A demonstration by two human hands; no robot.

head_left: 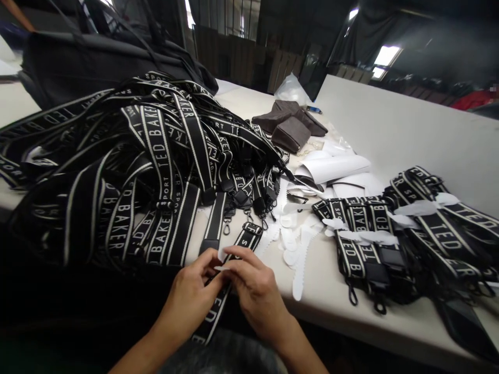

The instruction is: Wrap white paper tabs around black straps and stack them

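Your left hand [191, 296] and right hand [253, 291] both pinch the white paper strip [221, 255] around the strap [218, 306] at the tabletop [390, 135] edge — loosen either pinch and it may unwrap.

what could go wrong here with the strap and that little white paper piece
1. The left hand and right hand pinch a small white paper tab over one black white-lettered woven strap; so thin a piece might tear or sit crooked.
2. That strap hangs over the white table's edge and may slide off.
3. The big tangled pile of loose straps lies close, so metal clips might snag.
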